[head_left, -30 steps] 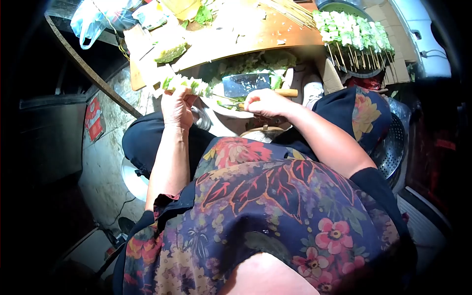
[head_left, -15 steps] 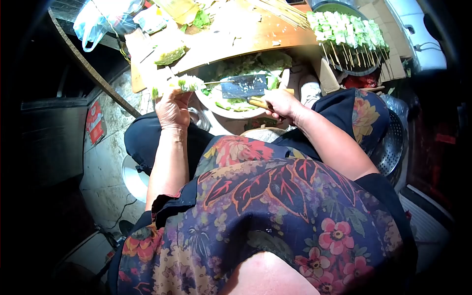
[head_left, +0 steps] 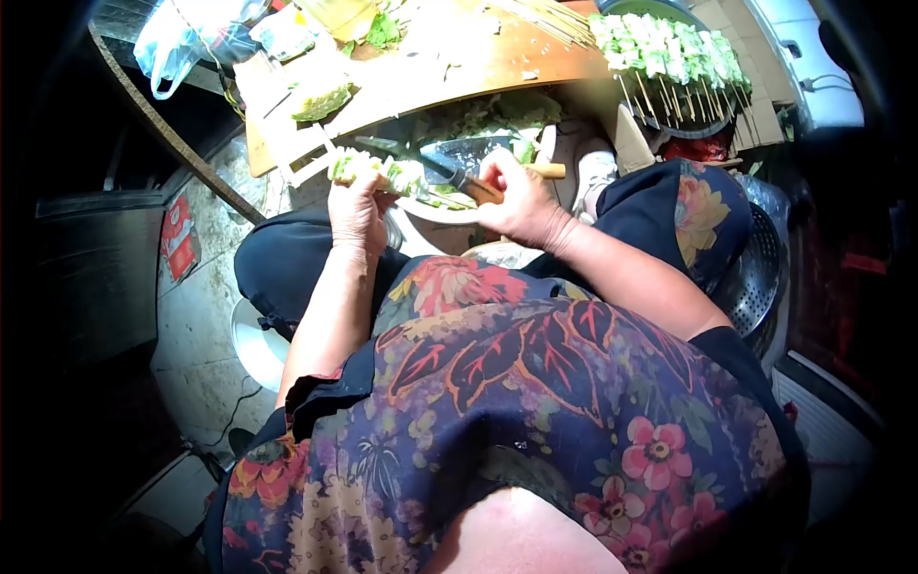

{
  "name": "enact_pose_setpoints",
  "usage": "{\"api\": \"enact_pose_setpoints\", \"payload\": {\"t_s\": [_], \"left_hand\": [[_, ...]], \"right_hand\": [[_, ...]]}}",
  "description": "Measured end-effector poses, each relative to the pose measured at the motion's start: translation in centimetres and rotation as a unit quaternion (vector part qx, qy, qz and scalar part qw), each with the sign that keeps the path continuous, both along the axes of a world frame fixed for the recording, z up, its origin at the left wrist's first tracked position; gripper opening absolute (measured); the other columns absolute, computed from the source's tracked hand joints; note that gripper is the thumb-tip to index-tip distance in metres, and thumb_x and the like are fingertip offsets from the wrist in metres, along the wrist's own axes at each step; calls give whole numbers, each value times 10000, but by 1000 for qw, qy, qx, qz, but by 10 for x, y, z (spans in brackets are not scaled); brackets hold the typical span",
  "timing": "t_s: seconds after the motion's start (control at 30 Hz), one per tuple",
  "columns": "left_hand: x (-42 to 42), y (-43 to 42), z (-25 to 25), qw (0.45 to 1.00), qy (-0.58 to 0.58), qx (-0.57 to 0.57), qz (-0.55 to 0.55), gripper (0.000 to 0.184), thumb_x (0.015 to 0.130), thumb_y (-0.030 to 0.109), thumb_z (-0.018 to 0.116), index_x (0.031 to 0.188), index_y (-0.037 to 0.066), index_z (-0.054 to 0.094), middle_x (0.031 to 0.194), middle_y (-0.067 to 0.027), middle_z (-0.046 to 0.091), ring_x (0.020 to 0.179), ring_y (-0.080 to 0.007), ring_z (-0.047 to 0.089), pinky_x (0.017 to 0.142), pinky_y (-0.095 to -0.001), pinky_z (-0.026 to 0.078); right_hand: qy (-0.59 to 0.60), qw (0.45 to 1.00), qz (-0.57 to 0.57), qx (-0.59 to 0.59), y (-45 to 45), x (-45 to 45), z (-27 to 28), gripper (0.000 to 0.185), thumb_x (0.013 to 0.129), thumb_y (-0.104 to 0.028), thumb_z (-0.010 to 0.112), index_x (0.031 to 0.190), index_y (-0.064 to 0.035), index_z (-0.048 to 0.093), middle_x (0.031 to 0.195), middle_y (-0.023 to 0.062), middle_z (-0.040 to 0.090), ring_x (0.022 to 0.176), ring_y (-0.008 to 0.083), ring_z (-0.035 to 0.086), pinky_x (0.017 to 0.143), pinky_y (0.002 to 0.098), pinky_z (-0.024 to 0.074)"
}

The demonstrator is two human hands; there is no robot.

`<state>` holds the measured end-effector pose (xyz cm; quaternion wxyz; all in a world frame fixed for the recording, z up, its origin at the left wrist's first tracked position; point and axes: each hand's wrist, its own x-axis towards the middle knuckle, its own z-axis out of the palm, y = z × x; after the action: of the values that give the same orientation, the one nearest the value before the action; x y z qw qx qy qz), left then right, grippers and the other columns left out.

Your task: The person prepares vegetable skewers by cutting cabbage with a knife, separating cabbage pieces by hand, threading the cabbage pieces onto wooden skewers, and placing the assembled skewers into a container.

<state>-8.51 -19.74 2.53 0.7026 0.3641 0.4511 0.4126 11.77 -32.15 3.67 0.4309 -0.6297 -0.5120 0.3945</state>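
My left hand (head_left: 358, 212) is wrapped round a skewer of pale green cabbage pieces (head_left: 352, 165), held over the left rim of a white basin (head_left: 440, 212). My right hand (head_left: 521, 201) grips the wooden handle of a small knife (head_left: 459, 180), whose dark blade points up and left toward the skewered cabbage. Behind it a cleaver (head_left: 464, 155) with a wooden handle lies across the basin, over chopped cabbage leaves (head_left: 497, 117).
An orange-brown board (head_left: 459, 77) bears loose bamboo skewers (head_left: 550, 24) and a cabbage piece (head_left: 322, 99). Many loaded cabbage skewers (head_left: 669, 55) lie over a bowl at the upper right. Cardboard (head_left: 632, 143) stands beside the basin. A metal colander (head_left: 751, 268) sits by my right knee.
My right hand has moved slightly left and lifted the small knife, its blade now near the skewered cabbage. My left hand has shifted right with the skewer.
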Motion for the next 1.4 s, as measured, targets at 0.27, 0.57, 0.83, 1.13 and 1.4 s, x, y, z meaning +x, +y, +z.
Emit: {"api": "enact_pose_setpoints", "payload": {"t_s": [0.27, 0.57, 0.83, 1.13, 1.4], "left_hand": [[16, -13, -3, 998, 50, 26, -7, 359, 733, -41, 614, 1068, 32, 505, 948, -86, 607, 814, -209, 642, 719, -354, 563], [30, -26, 2, 981, 166, 94, -37, 381, 654, -103, 650, 988, 18, 514, 902, -57, 595, 811, -147, 581, 746, -271, 491], [29, -26, -7, 977, 174, 113, -48, 385, 654, -89, 659, 993, 26, 519, 908, -55, 602, 809, -140, 582, 744, -271, 489], [20, -17, -13, 965, 201, 166, -43, 334, 726, -111, 635, 1015, 17, 525, 941, -78, 602, 806, -174, 607, 720, -300, 524], [9, -4, 3, 981, 136, 135, 16, 348, 703, -109, 646, 1014, -3, 533, 924, -77, 605, 813, -166, 611, 743, -280, 513]], "right_hand": [[-130, 989, 5, 65, -7, -23, 4, 393, 746, -86, 540, 1133, -39, 493, 950, 189, 576, 922, 355, 588, 835, 403, 480], [-122, 988, 22, 95, -6, -27, 0, 377, 728, -69, 564, 1092, -66, 463, 948, 186, 574, 881, 359, 598, 764, 414, 495], [-132, 989, 28, 59, -5, -26, -3, 359, 727, -76, 540, 1078, -52, 468, 942, 210, 569, 887, 383, 580, 795, 422, 482], [-156, 985, 72, 23, -3, -23, -7, 288, 734, -86, 516, 1011, -17, 479, 908, 213, 562, 894, 384, 568, 823, 432, 466], [-184, 973, 96, -103, -8, -10, -18, 306, 767, -125, 518, 1048, -7, 490, 983, 235, 587, 963, 392, 565, 857, 443, 450]]}}
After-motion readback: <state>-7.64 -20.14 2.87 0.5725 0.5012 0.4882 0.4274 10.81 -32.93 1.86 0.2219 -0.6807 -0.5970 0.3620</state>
